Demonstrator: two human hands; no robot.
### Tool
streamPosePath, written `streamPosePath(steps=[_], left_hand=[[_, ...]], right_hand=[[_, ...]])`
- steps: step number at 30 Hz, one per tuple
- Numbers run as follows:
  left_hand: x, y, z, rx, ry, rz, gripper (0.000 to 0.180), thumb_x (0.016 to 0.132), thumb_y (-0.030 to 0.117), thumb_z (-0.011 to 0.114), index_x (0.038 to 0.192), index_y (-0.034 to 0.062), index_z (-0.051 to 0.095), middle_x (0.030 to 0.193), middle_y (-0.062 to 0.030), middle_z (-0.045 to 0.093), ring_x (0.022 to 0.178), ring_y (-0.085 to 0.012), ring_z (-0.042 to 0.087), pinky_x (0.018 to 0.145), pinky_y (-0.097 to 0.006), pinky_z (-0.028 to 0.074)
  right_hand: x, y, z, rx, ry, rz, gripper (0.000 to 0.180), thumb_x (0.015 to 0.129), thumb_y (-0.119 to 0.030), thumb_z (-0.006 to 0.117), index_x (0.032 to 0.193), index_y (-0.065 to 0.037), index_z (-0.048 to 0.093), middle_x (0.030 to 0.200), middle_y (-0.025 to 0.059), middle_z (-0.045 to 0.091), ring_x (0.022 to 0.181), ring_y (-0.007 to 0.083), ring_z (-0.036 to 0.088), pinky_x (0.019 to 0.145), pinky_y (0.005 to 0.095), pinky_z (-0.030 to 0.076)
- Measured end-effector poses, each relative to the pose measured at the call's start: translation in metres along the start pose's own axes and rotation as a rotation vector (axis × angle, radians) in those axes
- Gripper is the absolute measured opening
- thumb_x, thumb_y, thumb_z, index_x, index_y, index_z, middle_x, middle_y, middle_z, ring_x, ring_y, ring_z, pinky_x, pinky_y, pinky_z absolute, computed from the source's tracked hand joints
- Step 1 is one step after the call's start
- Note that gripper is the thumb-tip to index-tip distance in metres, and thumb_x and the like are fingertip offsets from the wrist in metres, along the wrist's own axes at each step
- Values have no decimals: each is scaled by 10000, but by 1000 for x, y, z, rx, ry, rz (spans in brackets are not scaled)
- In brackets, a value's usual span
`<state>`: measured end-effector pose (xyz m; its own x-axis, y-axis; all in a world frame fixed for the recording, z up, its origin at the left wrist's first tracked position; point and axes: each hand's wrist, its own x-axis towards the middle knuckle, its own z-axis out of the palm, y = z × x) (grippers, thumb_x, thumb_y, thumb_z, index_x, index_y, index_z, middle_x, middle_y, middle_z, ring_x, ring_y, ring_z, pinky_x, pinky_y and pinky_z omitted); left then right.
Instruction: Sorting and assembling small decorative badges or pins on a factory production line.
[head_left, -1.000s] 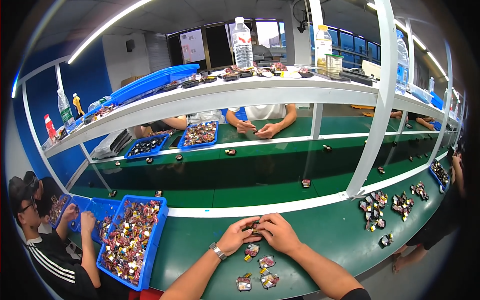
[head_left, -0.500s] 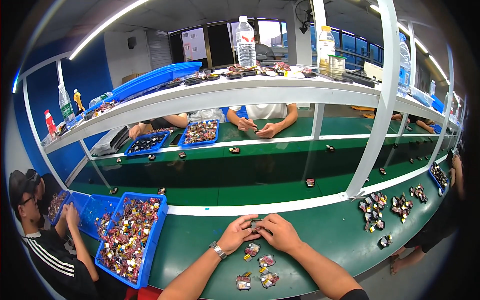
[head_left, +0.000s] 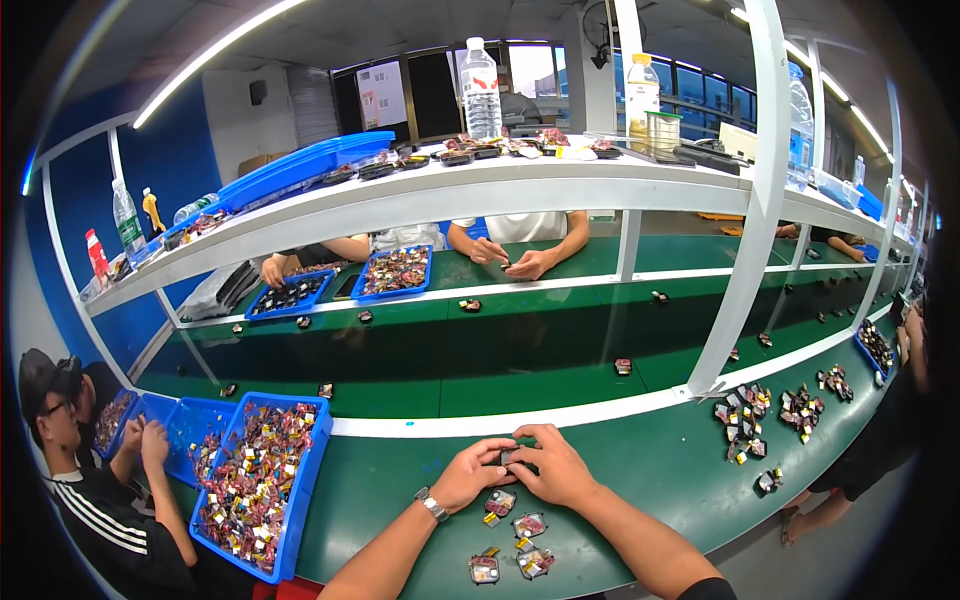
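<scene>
My left hand [head_left: 474,474], with a metal watch on its wrist, and my right hand [head_left: 552,466] meet over the green bench [head_left: 390,500]. Between their fingertips they pinch a small dark plastic casing [head_left: 507,458], mostly covered by the fingers. Just below the hands lie several small assemblies: a clear-and-black casing with red wires and a yellow tab [head_left: 500,502], another similar casing [head_left: 529,525], and more nearer to me, such as one casing [head_left: 484,569] between my forearms.
A blue tray [head_left: 325,440] heaped with wired parts stands at left, beside a seated co-worker [head_left: 110,520]. Clusters of casings [head_left: 743,420] lie at right. A white frame post [head_left: 735,270] rises from the bench's far edge. Beyond it, a green conveyor [head_left: 520,385] carries scattered casings.
My fingers have shifted around the dark casing, the right hand's fingers lifting slightly over it. The view has tilted a little; the casings on the bench keep their arrangement.
</scene>
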<state>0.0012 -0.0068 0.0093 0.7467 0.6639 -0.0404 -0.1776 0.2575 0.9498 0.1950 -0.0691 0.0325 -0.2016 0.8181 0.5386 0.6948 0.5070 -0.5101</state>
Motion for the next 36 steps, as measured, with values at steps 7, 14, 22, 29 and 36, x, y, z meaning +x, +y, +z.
streamPosePath(steps=[7,14,22,29,36], left_hand=[[-1,0,4,12,48,-32,367,974,4,479,1338,9,431,1317,-139,521,1181,-215,572,1001,-366,521],[-2,-1,3,-66,50,-29,324,985,30,471,1308,13,460,1295,-131,530,1183,-219,572,995,-381,524],[-2,0,3,-70,32,-25,312,1012,49,420,1321,7,443,1296,-145,533,1195,-226,562,1023,-394,501],[0,-4,0,-121,10,10,311,986,74,506,1289,7,475,1280,-138,539,1185,-234,567,995,-406,522],[-1,-5,1,-118,31,22,311,983,82,524,1277,-1,468,1335,-170,523,1195,-248,570,1007,-413,513]], right_hand=[[0,-2,-7,82,-106,-81,104,828,-139,675,893,-61,696,1262,112,537,1169,305,501,939,394,464],[-5,0,5,77,18,21,126,810,-139,725,924,-86,726,1186,85,588,1130,270,536,864,363,521],[-5,-2,5,129,3,28,111,824,-113,700,925,-73,720,1199,67,579,1135,264,531,864,348,518],[-8,4,14,195,45,109,175,806,-102,726,979,-105,754,1154,68,613,1112,254,551,874,354,519],[-8,2,17,212,63,146,187,810,-82,712,993,-95,748,1227,68,599,1149,270,527,927,371,496]])
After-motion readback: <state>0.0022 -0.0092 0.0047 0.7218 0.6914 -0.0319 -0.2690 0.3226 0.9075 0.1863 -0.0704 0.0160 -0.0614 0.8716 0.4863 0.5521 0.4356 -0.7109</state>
